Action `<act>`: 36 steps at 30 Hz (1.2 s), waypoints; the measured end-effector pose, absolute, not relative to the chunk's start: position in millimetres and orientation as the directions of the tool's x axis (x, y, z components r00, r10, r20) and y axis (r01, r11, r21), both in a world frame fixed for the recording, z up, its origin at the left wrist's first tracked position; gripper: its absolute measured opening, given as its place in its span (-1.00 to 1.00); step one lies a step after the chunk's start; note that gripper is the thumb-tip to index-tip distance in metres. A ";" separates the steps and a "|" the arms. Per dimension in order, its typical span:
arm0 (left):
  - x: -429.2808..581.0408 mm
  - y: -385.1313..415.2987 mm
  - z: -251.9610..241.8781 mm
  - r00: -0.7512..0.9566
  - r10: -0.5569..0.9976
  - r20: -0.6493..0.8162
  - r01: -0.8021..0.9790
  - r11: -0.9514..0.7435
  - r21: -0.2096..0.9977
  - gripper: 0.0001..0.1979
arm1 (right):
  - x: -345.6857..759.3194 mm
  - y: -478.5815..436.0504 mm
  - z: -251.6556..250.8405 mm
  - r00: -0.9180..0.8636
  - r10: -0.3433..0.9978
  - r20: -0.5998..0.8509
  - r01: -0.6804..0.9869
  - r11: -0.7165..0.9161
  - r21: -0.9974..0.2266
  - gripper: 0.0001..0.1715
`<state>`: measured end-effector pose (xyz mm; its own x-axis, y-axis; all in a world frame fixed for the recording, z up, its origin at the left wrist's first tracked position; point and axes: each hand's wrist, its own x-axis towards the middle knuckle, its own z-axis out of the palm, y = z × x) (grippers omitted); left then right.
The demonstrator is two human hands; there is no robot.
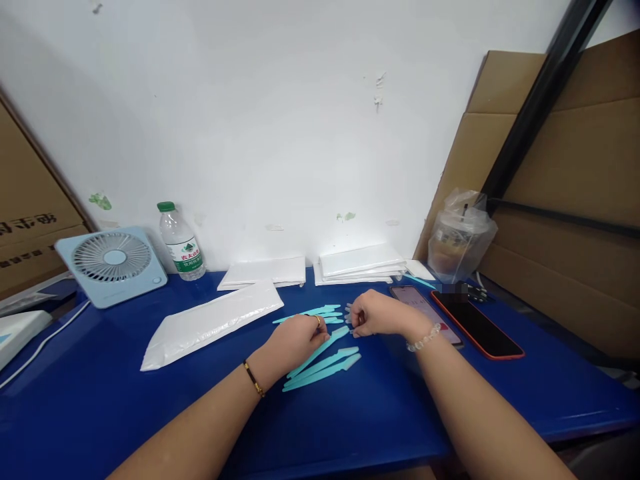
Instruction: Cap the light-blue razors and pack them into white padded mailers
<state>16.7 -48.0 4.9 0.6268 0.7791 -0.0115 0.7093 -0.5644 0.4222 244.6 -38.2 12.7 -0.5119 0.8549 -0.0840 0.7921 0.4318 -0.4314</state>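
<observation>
My left hand (303, 343) is closed in a pinch on a teal eyebrow razor (311, 355), whose blade end points right. At that end, my right hand (373, 313) pinches a small clear blade cap (353, 332); fingers partly cover it, and I cannot tell whether it sits on the blade. More clear caps (349, 311) lie just left of the right hand. Nearer to me, two teal razors (325, 370) rest side by side on the blue table. Several more teal razors (327, 312) lie behind my left hand, partly hidden by it.
A white padded envelope (213, 325) lies on the left, with flat white packs (263, 270) and stacked ones (361, 261) along the wall. A fan (114, 263) and water bottle (183, 243) stand left. Two phones (477, 325) and a bagged drink cup (457, 240) are right.
</observation>
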 end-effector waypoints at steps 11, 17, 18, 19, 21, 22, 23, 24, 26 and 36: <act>18.1 -49.5 0.0 0.660 0.751 -0.003 0.692 -0.606 0.392 -0.86 | 258.6 -36.0 10.5 -0.361 0.884 -0.295 0.827 0.157 -0.540 -0.85; 16.8 -48.2 1.9 0.707 0.707 -0.010 0.640 -0.634 0.435 -0.80 | 254.9 -34.6 12.9 -0.357 0.903 -0.237 0.839 0.199 -0.506 -0.89; 15.7 -47.2 2.6 0.691 0.723 -0.009 0.650 -0.616 0.445 -0.81 | 254.8 -34.7 13.6 -0.357 0.902 -0.242 0.840 0.197 -0.505 -0.89; 14.5 -46.2 3.3 0.673 0.739 -0.015 0.664 -0.596 0.451 -0.82 | 255.1 -35.0 14.4 -0.356 0.900 -0.251 0.842 0.192 -0.503 -0.88; 12.6 -44.4 4.3 0.658 0.752 -0.044 0.683 -0.571 0.455 -0.81 | 256.9 -35.8 15.7 -0.349 0.897 -0.272 0.849 0.180 -0.497 -0.87; 12.0 -43.8 4.4 0.660 0.749 -0.064 0.686 -0.566 0.457 -0.80 | 258.2 -36.2 16.3 -0.345 0.894 -0.285 0.853 0.171 -0.493 -0.87; 11.8 -43.3 4.2 0.662 0.745 -0.082 0.689 -0.561 0.459 -0.79 | 259.5 -36.7 16.9 -0.339 0.891 -0.301 0.857 0.161 -0.490 -0.87; 11.8 -42.9 3.6 0.661 0.745 -0.092 0.691 -0.557 0.461 -0.80 | 260.7 -37.1 17.5 -0.337 0.886 -0.319 0.860 0.152 -0.487 -0.87; 12.4 -42.4 1.8 0.653 0.751 -0.094 0.698 -0.549 0.460 -0.83 | 262.1 -37.7 18.6 -0.342 0.875 -0.343 0.864 0.149 -0.481 -0.88; 13.1 -37.6 -7.2 0.632 0.771 -0.079 0.699 -0.522 0.489 -0.82 | 251.6 -36.8 17.3 -0.397 0.893 -0.214 0.846 0.266 -0.461 -0.90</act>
